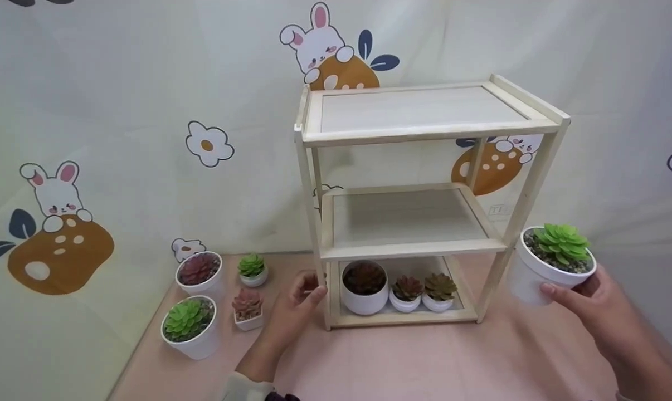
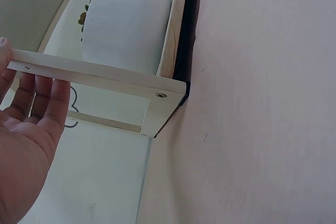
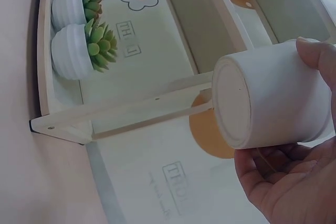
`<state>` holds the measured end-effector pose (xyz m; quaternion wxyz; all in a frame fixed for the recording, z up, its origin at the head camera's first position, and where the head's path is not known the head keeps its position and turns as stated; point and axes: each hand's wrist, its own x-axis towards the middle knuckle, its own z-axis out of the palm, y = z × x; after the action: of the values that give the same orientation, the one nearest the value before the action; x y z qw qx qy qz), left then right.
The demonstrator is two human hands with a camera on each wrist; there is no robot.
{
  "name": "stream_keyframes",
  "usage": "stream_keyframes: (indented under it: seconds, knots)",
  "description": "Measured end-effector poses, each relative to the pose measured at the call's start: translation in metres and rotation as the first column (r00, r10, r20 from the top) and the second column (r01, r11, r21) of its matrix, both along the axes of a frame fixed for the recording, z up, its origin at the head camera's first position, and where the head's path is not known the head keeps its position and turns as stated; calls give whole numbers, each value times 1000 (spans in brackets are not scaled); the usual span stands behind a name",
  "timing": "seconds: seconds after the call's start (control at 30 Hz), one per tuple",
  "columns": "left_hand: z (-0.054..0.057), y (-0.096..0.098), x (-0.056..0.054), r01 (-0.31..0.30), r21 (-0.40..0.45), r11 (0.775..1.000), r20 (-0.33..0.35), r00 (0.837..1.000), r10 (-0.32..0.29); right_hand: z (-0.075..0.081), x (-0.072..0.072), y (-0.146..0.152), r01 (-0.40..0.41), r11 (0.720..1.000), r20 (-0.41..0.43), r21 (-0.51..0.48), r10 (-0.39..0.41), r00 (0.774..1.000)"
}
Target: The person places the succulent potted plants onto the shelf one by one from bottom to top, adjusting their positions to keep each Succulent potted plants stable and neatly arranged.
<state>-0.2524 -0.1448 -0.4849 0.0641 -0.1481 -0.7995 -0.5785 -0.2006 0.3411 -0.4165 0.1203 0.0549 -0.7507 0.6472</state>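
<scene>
1. Fingers (image 3: 249,177) of the right hand (image 1: 600,312) grip a white tapered pot (image 1: 539,273), the thumb against one side and the others curled round the opposite wall.
2. That pot is smooth, round-based and thick-rimmed; it is held tilted above the pink counter (image 1: 403,362), just right of the wooden rack (image 1: 425,135). Its bright green rosette (image 1: 563,242) has blunt, overlapping leaves over speckled gravel (image 1: 538,252).
3. On the left hand (image 1: 297,298), thumb and fingers pinch the rack's pale, square-edged front-left post (image 1: 313,223) low down.
4. Grained wooden rails frame the rack's three flat, greyish panels. Its lowest shelf (image 1: 403,321) bears a rounded, smooth white bowl (image 1: 365,301) with a dark reddish succulent, then two small ribbed pots (image 1: 406,304) of pointed-leaf plants.
5. Left of the rack, four potted succulents stand grouped: two large round pots (image 1: 199,342), a small round one (image 1: 254,278) and a squarish one (image 1: 249,322) with pink leaves.
6. Behind hangs softly creased, rabbit-printed cloth (image 1: 146,83).
</scene>
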Motion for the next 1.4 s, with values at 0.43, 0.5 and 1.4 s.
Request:
stream_keyframes:
  seconds: [0.43,0.5,1.4]
  knots:
    - [-4,-3,1,-20,-8,1000,33,999,20,1,4,-9,-26,999,0,-30,26,1000]
    - [-4,-3,1,-23,-11,1000,37,999,23,2,5,-11,-31,999,-5,-27,31,1000]
    - [3,-1,2,-7,-4,1000,16,1000,7,15,33,-67,-25,975,75,223,9,997]
